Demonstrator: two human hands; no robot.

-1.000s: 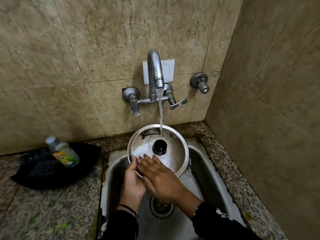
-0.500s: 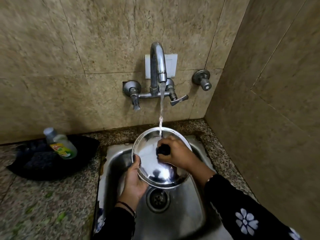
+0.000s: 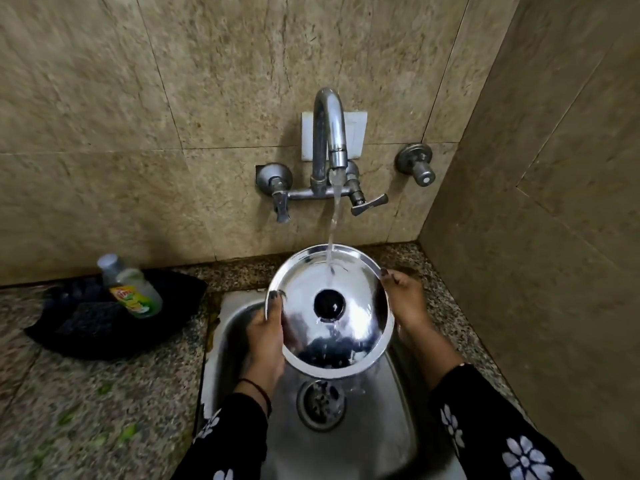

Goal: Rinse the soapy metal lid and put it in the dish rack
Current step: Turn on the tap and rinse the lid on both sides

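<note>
A round shiny metal lid [image 3: 360, 327] with a black knob [image 3: 329, 304] in its middle is held over the steel sink [image 3: 388, 420], knob side up and tilted toward me. Water from the tap [image 3: 329, 133] falls on its far half and runs off the near edge. My left hand [image 3: 266, 334] grips the lid's left rim, thumb on top. My right hand [image 3: 405, 299] holds the right rim. No foam shows on the lid. No dish rack is in view.
A dish-soap bottle [image 3: 133, 291] lies on a black cloth [image 3: 104, 334] on the speckled counter at the left. The drain [image 3: 320, 405] sits below the lid. Tiled walls close in behind and at the right, where a separate valve [image 3: 415, 164] sticks out.
My right hand has let go of the knob and moved to the lid's right rim. The lid now faces knob side up under the stream; the foam seen a second ago is gone.
</note>
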